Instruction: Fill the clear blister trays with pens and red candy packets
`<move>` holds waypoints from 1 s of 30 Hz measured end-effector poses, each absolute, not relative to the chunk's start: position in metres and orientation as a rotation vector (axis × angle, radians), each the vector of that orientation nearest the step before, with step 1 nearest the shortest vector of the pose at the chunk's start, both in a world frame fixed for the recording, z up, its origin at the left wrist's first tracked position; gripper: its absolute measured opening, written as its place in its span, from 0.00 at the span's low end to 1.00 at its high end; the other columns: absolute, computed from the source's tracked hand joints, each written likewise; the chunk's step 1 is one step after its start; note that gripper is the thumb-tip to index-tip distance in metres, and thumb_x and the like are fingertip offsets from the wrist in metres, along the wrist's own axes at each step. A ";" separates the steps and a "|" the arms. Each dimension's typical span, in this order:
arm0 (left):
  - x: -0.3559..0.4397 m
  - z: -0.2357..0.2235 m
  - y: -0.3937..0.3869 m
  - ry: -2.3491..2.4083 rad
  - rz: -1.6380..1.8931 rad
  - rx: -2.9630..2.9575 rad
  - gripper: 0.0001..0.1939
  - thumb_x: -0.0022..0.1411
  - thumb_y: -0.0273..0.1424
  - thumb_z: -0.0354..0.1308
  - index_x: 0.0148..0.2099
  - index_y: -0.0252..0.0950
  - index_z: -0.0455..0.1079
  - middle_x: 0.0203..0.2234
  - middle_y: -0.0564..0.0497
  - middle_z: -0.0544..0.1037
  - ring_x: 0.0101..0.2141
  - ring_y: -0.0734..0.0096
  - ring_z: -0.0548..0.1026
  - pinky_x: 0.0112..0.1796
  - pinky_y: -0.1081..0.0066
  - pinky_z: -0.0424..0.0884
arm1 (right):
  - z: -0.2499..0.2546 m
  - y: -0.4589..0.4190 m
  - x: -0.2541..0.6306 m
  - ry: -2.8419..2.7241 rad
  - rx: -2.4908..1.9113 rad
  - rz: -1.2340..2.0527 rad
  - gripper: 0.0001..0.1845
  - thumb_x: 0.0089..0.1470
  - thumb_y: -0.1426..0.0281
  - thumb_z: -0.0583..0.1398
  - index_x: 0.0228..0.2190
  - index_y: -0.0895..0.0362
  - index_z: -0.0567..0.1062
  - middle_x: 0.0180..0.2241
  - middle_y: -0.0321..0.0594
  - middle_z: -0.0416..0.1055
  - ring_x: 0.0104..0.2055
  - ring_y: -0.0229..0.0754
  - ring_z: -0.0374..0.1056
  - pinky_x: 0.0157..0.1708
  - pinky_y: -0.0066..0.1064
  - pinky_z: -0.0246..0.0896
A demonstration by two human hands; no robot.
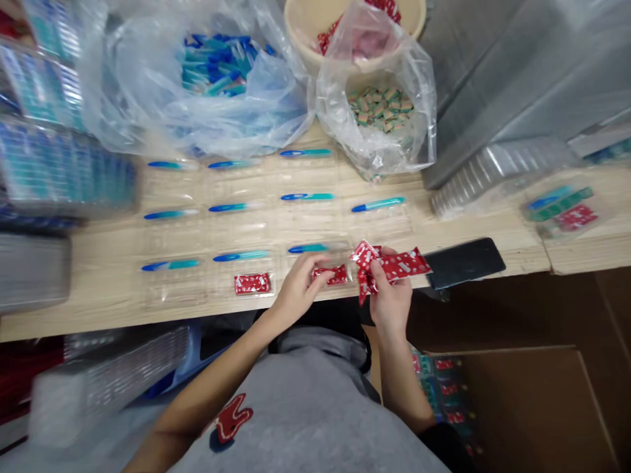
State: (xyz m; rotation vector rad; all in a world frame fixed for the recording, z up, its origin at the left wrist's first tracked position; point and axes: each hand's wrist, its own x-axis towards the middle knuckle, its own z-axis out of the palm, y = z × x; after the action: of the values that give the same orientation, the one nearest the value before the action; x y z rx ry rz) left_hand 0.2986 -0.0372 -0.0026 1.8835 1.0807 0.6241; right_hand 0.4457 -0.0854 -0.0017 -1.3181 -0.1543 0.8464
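Observation:
My left hand (302,282) has its thumb and fingers on a red patterned packet (337,275) lying in a clear plastic tray near the table's front edge. In my right hand (391,289) is a bunch of similar red packets (405,265), fanned out and gripped under the thumb. Another red packet (253,284) lies in the tray to the left. Rows of clear trays (173,289) cover the tabletop, most with a blue and teal pen-like stick (240,255) in the upper slot. A further stick (377,204) lies in the tray above my right hand.
Behind the trays stand a plastic bag of blue sticks (217,66), a bag of small tan-green pieces (382,108) and a cream tub (300,33). A black phone (468,263) lies right of my hand. Stacked filled trays (64,164) stand left, nested clear trays (493,174) right.

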 end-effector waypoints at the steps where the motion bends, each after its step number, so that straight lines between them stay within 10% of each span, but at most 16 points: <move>1: 0.301 0.002 -0.036 1.035 0.622 1.742 0.13 0.65 0.35 0.55 0.51 0.38 0.64 0.39 0.47 0.75 0.40 0.67 0.73 0.42 0.67 0.70 | -0.003 -0.083 0.439 -0.186 -1.317 0.865 0.18 0.42 0.66 0.69 0.38 0.55 0.76 0.35 0.34 0.76 0.34 0.35 0.72 0.38 0.27 0.67; 14: 0.296 -0.006 0.039 1.361 0.881 1.637 0.10 0.61 0.27 0.55 0.45 0.39 0.67 0.26 0.54 0.71 0.29 0.71 0.69 0.36 0.69 0.66 | -0.001 -0.069 0.445 -0.457 -1.505 0.834 0.15 0.46 0.64 0.67 0.38 0.55 0.77 0.36 0.35 0.77 0.36 0.37 0.71 0.41 0.30 0.66; 23: 0.312 -0.024 0.049 1.684 0.704 2.164 0.08 0.62 0.29 0.57 0.45 0.36 0.70 0.44 0.41 0.73 0.45 0.52 0.68 0.47 0.54 0.63 | -0.008 -0.066 0.448 -0.252 -1.443 0.867 0.19 0.41 0.66 0.69 0.38 0.56 0.77 0.35 0.34 0.76 0.34 0.35 0.71 0.38 0.27 0.65; 30: 0.308 0.015 0.017 0.931 0.543 1.442 0.13 0.61 0.37 0.59 0.46 0.38 0.66 0.38 0.49 0.76 0.37 0.70 0.74 0.37 0.70 0.72 | -0.001 -0.043 0.426 -0.223 -1.368 0.885 0.20 0.43 0.66 0.67 0.41 0.53 0.74 0.40 0.36 0.76 0.39 0.37 0.72 0.44 0.31 0.66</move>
State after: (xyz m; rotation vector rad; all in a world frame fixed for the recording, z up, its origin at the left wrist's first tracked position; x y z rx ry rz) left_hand 0.3084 0.0168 0.0152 1.4421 0.9307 0.5434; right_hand 0.4259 -0.0430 -0.0009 -1.3680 -0.2227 0.8852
